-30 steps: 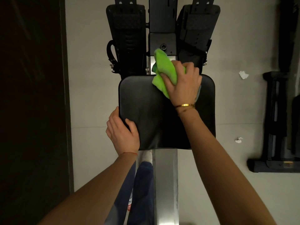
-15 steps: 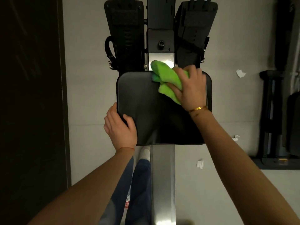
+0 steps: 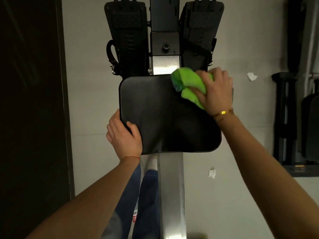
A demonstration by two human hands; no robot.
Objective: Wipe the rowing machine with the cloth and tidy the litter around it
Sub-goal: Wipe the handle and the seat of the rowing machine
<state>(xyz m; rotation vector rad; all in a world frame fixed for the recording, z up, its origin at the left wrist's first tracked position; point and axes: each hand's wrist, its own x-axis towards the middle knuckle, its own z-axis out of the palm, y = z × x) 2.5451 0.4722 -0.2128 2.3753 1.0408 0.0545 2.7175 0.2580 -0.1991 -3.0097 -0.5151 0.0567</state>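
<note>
Right hand (image 3: 215, 90) grips the bunched cloth (image 3: 189, 85) at the seat's (image 3: 164, 118) upper-right corner; unwiped seat stretches leftward, toward the left hand (image 3: 123, 137) gripping its edge.

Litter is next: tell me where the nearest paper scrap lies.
In the head view, the crumpled paper scrap lies on the floor right of the metal rail, just below the seat.

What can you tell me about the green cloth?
The green cloth is bright lime, soft and fuzzy-looking, scrunched into a thick bundle with a darker teal patch at its left fold. It lies on the far right corner of the black seat, slightly overhanging the far edge. The right hand grips it from the right, pressing it down.
</note>
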